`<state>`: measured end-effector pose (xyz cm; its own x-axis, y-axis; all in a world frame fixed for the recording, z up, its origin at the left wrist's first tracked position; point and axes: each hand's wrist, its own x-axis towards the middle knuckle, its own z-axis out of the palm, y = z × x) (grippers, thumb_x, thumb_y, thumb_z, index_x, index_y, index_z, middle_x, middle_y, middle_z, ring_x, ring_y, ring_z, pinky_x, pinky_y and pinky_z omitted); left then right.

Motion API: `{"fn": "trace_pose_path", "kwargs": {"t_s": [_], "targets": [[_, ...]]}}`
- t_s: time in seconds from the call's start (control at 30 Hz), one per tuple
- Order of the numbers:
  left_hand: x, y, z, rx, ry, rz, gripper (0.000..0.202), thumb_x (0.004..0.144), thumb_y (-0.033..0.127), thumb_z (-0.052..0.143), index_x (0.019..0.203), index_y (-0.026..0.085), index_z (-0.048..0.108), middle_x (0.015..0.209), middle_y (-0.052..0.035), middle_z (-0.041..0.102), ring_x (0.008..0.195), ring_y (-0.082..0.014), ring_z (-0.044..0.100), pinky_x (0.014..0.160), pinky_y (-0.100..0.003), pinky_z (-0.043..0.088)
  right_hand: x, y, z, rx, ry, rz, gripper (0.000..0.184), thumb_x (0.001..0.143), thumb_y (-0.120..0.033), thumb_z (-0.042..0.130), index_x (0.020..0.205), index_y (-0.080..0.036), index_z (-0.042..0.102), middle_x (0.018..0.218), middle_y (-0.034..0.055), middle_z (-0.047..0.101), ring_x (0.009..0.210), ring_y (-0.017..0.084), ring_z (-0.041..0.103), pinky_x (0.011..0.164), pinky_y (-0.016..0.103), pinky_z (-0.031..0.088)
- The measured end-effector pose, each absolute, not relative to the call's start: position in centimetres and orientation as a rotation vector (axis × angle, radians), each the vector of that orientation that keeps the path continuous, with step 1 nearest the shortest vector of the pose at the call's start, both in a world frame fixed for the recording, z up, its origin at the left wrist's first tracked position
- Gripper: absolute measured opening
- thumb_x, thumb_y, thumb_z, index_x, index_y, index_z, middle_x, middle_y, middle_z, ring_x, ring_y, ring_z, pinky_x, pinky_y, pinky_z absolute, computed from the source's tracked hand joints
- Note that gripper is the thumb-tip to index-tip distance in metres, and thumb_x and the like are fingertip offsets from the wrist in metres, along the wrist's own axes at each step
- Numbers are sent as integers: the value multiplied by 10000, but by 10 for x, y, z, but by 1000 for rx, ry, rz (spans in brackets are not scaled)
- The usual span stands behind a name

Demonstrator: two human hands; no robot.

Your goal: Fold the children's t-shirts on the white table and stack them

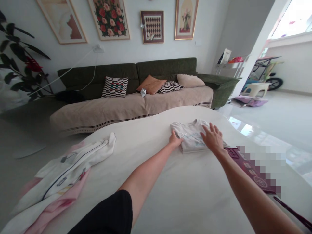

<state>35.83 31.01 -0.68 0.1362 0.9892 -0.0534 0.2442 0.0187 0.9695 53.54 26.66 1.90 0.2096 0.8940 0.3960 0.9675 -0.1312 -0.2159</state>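
White tabletop (136,149), loose white and pink clothes (78,165) at left, folded light shirt (191,138) toward far edge. Hands apart: left hand (175,140) at shirt's left edge, can't tell if gripping; right hand (213,138) fingers splayed over right side.

That shirt (190,139) looks like matt cloth — table (136,143) smooth with a slight sheen, floor (270,118) super glossy, couch (168,66) kinda velvety.

Dark-green sofa (168,69), beige throw (117,110) over seat. On it, left to right: black-and-white patterned cushion (115,87), rust cushion (149,84), second patterned cushion (171,87), cream cushion (191,81). Wall (168,50) above: four framed pictures (152,26). Far left: broad-leaved plant (18,52). Right, beyond sofa: cream plastic stool (257,86) on floor (290,110).
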Motion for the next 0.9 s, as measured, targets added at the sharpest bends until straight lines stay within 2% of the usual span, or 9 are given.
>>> {"fn": "trace_pose_path", "kwargs": {"t_s": [0.07, 0.17, 0.3, 0.4, 0.5, 0.6, 0.67, 0.8, 0.9], "targets": [[355, 300, -10, 1468, 1339, 923, 812, 605, 113, 680, 1310, 160, 281, 1243, -159, 460, 1133, -255, 425, 924, -357, 329, 517, 263, 4, -2077, -1870, -148, 542, 836, -537, 329, 1331, -319, 325, 1456, 82, 162, 1286, 363, 151, 946, 546, 235], [341, 278, -9, 1523, 1347, 901, 755, 615, 137, 684, 1289, 168, 344, 1224, -149, 478, 1097, -245, 458, 932, -350, 329, 502, 256, -15, -2152, -2023, 75, 600, 817, -620, 252, 1360, -366, 237, 1444, 75, 203, 1288, 397, 129, 914, 618, 221], [281, 230, -2, 1673, 1265, 886, 653, 695, 182, 614, 1292, 193, 349, 1227, -148, 466, 788, -139, 586, 800, -309, 439, 496, 250, -11, -2208, -2075, 211, 594, 832, -600, 233, 1369, -346, 228, 1419, 105, 262, 1278, 409, 169, 888, 630, 248], [201, 190, 4, 1756, 1355, 988, 580, 745, 193, 543, 1289, 217, 341, 1227, -128, 462, 755, -110, 590, 730, -275, 471, 476, 232, 4, -2186, -2089, 98, 554, 866, -506, 263, 1355, -250, 304, 1409, 178, 253, 1275, 408, 188, 890, 595, 286], [109, 151, 16, 1852, 1639, 1075, 471, 783, 229, 491, 1243, 197, 395, 1182, -104, 500, 861, -144, 582, 772, -294, 470, 438, 188, 8, -2026, -2290, 37, 486, 845, -391, 403, 1286, -187, 428, 1416, 189, 233, 1290, 392, 164, 920, 517, 318], [31, 114, 30, 2004, 2049, 1079, 355, 802, 219, 444, 1147, 150, 490, 1110, -106, 549, 1004, -196, 524, 909, -343, 399, 397, 131, 1, -1814, -2532, 290, 459, 809, -366, 472, 1245, -222, 480, 1377, 145, 341, 1274, 342, 256, 930, 457, 345], [-5, 90, 37, 2029, 2341, 984, 334, 810, 230, 432, 1117, 135, 520, 1110, -121, 551, 1068, -231, 477, 948, -376, 358, 373, 96, -4, -1745, -2581, 435, 483, 801, -367, 477, 1267, -242, 454, 1345, 126, 397, 1260, 307, 303, 938, 432, 350], [-37, 53, 37, 1799, 2829, 603, 450, 801, 370, 464, 1192, 148, 491, 1212, -170, 477, 1148, -369, 370, 875, -556, 330, 341, 53, -9, -1885, -2471, 403, 594, 787, -375, 479, 1345, -230, 337, 1405, 136, 293, 1297, 330, 207, 939, 453, 340], [-39, 39, 29, 1742, 2834, 405, 559, 797, 473, 441, 1272, 179, 423, 1207, -180, 474, 1075, -398, 417, 789, -577, 347, 340, 46, -12, -1888, -2408, 400, 553, 805, -394, 435, 1332, -244, 356, 1420, 103, 274, 1313, 304, 171, 954, 437, 331]]}}
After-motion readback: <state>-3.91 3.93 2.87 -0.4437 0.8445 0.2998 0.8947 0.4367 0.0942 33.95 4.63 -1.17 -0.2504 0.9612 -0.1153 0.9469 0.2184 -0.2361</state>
